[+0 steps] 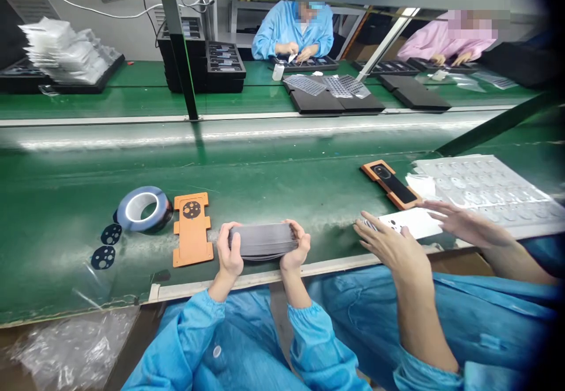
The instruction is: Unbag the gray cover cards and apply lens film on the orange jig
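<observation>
Stack of grey sheets (263,241): we hold it level at the near edge of the green bench (282,185), though we cannot tell whether its underside touches the surface. It is a low, wide block of many thin pieces, its long side turned toward us, plain grey, with fine lines running lengthwise where one piece lies on the next. The lowest pieces sag in a shallow curve and part slightly from those above, and at the right end the layers look uneven. Our left hand (229,254) grasps the left end, thumb up against the near side; our right hand (295,252) grasps the right end, fingers bent round it.

Just to our left an orange plate (193,238) lies flat, a black disc (192,209) with round holes near its far end. Past it we see a roll of tape (160,205) and more loose black discs. To our right, a co-worker's hands (395,251) are spread over a white panel (421,224); beyond lie an orange frame (380,165) and a clear plastic tray (481,182).

Across from us stand a small white bottle (278,72) and stacked black trays (225,68), and farther back sits a worker in blue (276,29)
</observation>
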A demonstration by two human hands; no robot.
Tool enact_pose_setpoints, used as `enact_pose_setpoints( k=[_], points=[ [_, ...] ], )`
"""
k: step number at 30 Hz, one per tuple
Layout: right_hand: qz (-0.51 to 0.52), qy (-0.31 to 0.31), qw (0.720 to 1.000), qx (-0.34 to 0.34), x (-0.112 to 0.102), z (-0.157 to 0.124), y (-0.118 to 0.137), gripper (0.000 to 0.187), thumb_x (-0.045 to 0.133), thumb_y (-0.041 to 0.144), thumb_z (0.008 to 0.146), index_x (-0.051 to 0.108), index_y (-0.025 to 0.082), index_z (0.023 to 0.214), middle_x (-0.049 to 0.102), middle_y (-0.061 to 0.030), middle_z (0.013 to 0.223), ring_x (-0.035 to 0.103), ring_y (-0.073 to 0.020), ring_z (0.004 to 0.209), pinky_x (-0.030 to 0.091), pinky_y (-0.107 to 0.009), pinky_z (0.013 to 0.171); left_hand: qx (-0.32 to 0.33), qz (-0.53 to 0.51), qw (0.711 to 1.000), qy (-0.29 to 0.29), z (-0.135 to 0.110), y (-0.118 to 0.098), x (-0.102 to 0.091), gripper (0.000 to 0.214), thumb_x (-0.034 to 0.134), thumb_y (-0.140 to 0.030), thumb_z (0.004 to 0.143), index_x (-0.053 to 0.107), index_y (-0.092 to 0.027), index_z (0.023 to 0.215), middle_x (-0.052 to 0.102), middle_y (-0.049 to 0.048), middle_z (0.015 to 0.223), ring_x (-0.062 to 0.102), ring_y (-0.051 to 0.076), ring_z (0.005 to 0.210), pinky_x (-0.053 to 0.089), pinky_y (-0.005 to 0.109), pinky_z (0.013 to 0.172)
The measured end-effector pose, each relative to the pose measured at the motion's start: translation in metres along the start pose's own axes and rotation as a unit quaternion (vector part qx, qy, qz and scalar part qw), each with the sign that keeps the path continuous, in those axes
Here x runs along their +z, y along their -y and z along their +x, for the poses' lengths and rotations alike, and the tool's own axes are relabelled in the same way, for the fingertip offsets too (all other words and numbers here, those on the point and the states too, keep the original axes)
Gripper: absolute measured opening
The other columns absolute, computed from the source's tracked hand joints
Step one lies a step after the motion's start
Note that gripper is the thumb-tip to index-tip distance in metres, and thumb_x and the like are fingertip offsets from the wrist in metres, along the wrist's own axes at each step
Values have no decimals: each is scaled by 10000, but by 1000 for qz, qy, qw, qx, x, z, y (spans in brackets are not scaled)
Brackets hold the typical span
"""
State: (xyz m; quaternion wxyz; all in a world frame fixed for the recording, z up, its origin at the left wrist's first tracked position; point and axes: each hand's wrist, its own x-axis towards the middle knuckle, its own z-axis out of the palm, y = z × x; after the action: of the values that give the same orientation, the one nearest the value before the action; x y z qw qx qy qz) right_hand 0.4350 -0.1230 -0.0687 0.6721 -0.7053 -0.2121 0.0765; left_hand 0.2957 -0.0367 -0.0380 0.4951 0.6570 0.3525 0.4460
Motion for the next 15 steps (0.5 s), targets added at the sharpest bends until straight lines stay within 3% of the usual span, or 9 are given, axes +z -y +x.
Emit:
enact_pose_setpoints(
  k=[7,11,15],
  points=[
    [46,-31,998,42,7,12,23,671,170,551,941,682,182,1168,702,-192,1147,653,-378,1124,494,-581,975,-5,-6,999,-44,4,-9,-4,304,444,-417,954,608,-193,1079,658,99,1070,619,271,1028,460,400,945],
    [8,29,998,50,2,10,17,541,359,533,910,733,191,1098,704,-183,1190,594,-395,1226,431,-567,1066,-37,-4,999,-37,1,3,-4,316,519,-379,947,596,-192,1190,649,120,1209,583,276,1170,416,414,1039],
    [-7,105,994,7,-4,7,5,625,233,495,937,610,192,1334,639,-160,1333,582,-370,1256,478,-535,1023,-12,-31,998,-44,-3,10,-2,412,485,-428,957,551,-184,1283,599,138,1317,522,287,1271,364,434,1101]
  ],
)
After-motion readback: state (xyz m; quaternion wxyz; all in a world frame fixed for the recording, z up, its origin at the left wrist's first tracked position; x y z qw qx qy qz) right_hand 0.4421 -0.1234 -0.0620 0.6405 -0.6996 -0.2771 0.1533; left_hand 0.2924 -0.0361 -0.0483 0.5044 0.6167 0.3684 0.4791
